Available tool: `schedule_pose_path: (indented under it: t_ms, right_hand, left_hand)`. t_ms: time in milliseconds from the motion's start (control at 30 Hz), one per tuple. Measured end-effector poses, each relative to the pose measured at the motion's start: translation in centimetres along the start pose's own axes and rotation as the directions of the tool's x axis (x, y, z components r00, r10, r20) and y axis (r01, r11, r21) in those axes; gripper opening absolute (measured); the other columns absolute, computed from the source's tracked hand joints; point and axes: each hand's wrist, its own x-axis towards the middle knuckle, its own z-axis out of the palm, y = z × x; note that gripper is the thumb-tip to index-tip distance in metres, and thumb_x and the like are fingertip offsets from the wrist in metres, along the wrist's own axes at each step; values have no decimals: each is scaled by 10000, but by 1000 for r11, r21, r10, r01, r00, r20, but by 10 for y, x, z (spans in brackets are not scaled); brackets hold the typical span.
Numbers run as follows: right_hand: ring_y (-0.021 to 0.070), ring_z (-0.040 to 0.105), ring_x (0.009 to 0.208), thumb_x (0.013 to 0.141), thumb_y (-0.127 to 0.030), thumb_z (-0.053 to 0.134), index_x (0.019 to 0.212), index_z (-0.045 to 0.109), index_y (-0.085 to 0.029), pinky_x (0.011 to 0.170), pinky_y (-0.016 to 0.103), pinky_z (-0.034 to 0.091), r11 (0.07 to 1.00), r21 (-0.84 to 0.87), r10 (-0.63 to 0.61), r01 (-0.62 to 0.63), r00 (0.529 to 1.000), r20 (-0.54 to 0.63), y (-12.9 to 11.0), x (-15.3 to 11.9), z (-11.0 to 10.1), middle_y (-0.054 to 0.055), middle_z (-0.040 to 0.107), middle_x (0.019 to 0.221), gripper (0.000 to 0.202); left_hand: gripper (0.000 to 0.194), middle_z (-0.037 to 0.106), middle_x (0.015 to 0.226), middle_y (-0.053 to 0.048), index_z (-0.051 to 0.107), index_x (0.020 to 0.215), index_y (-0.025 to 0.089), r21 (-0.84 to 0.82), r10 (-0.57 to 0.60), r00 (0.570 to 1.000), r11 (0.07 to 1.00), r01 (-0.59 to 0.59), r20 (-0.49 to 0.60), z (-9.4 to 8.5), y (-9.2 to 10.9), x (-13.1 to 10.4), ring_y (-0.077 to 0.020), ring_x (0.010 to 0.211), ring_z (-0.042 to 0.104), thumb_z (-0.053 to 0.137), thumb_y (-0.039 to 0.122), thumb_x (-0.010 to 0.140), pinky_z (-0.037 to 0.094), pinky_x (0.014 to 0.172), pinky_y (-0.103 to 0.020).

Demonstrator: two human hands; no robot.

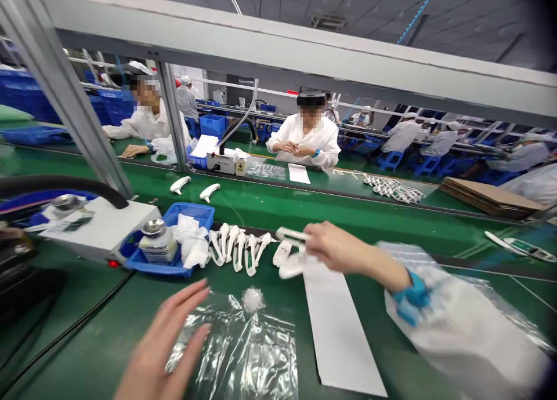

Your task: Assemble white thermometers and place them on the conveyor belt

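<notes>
My left hand [167, 342] is open, fingers stretched out, over the left edge of a clear plastic bag [252, 353] that lies flat on the green bench. My right hand [331, 246] reaches forward above a long white sheet [342, 330], its fingers closed on a white plastic part [292, 234]. Motion blur hides the exact grip. Another white piece [292, 265] shows just below those fingers. Left of them, several white handle-shaped housings [238, 252] stand in a slanted row, some showing green inside. A small clear, crumpled ball [253, 300] rests at the bag's top edge.
A blue tray [174, 268] at left holds a metal-topped bottle [155, 240] and white tissues [191, 240]. Beside it stands a white box [104, 226] with a black cable. Two white housings [210, 192] lie on the green belt [270, 203]. A co-worker [304, 136] sits opposite.
</notes>
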Motion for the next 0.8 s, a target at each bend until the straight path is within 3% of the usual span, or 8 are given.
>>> schedule_pose_path:
  t_ms: [67, 133, 200, 267, 367, 533, 667, 800]
  right_hand:
    - [226, 553, 832, 733, -102, 646, 717, 668, -182, 827, 367, 398, 940, -71, -334, 334, 942, 5, -65, -19, 2, 72, 615, 880, 84]
    - [236, 532, 790, 750, -141, 652, 712, 670, -162, 768, 378, 429, 827, -123, -558, 548, 828, -65, -117, -38, 7, 89, 604, 819, 46]
    - [258, 531, 848, 796, -162, 629, 712, 673, -143, 802, 393, 446, 760, -150, -649, 632, 750, -129, -148, -54, 11, 116, 618, 843, 97]
    - [294, 514, 1012, 834, -142, 580, 735, 667, -130, 900, 418, 428, 753, -155, -658, 640, 729, -189, -160, -67, 14, 162, 621, 1025, 133]
    - [309, 511, 1072, 823, -47, 488, 799, 629, -132, 866, 424, 444, 821, -112, -569, 560, 784, -248, -157, -84, 20, 180, 561, 1179, 166]
    - [161, 478, 562, 791, 60, 417, 802, 568, -200, 487, 274, 324, 898, 69, -430, 434, 901, -66, -155, -99, 44, 6, 522, 717, 301]
    - [144, 522, 666, 947, -85, 411, 905, 593, -217, 569, 240, 383, 835, 393, -388, 384, 919, -73, -164, -99, 61, 4, 528, 804, 229]
    - [194, 513, 966, 957, -178, 479, 1053, 529, -236, 847, 312, 428, 709, 661, -163, 246, 969, -186, -177, -99, 70, 45, 524, 1045, 122]
  left_hand:
    - [604, 397, 1494, -44, 310, 1454, 345, 73, 141, 972, 985, -157, 189, 14, 24, 5, -311, 1334, 400, 507, 382, 885, 406, 1046, -439]
    - [698, 518, 1380, -149, 216, 1494, 236, 61, 148, 911, 981, -185, 386, 26, 37, 4, -348, 1252, 478, 511, 273, 862, 420, 999, -472]
    - [713, 678, 1082, -146, 247, 1487, 215, -7, 53, 855, 998, -57, 516, 31, 40, -3, -309, 1012, 616, 501, 170, 823, 490, 836, -388]
    - [586, 684, 851, -69, 443, 1395, 233, -141, -37, 816, 979, 145, 577, 30, 38, -13, -229, 781, 621, 498, 164, 816, 480, 676, -297]
    - [297, 615, 684, -3, 605, 1078, 162, -406, -146, 774, 782, 472, 617, 23, 33, -33, -133, 550, 502, 545, 334, 843, 427, 539, -250]
    - [487, 601, 712, 8, 550, 888, 154, -529, -347, 695, 463, 711, 629, 35, 23, -78, -46, 439, 409, 725, 555, 675, 268, 421, -206]
    - [706, 587, 642, 65, 493, 990, 184, -460, -493, 578, 351, 816, 650, 62, 7, -114, -55, 440, 419, 873, 445, 455, 264, 426, -211]
    - [685, 560, 562, 86, 452, 1007, 165, -450, -588, 540, 308, 838, 603, 75, 7, -126, -75, 431, 428, 843, 362, 480, 293, 437, -221]
